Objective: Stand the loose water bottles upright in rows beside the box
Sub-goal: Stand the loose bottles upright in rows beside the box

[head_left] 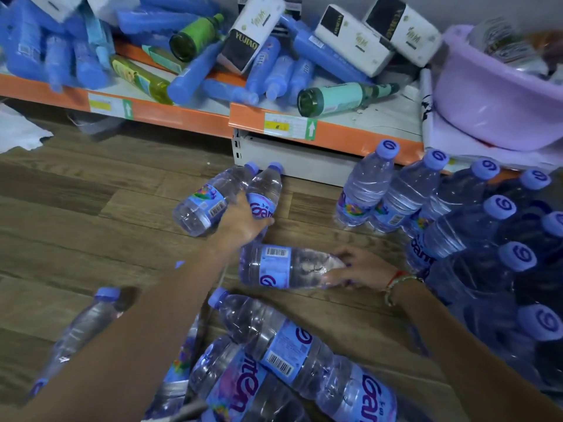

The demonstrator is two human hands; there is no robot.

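Clear water bottles with purple caps and blue labels lie loose on the wooden floor. My left hand grips a lying bottle whose cap points at the shelf base; a second bottle lies touching it on the left. My right hand is wrapped round the neck end of another lying bottle, hiding its cap. Upright bottles stand in rows at the right. More loose bottles lie in a heap near me, and one lies at the left. No box is in view.
A low orange-edged shelf runs along the back, piled with blue bottles, green glass bottles and white tissue packs. A lilac plastic basin sits on its right end. A white shelf base stands behind the floor bottles.
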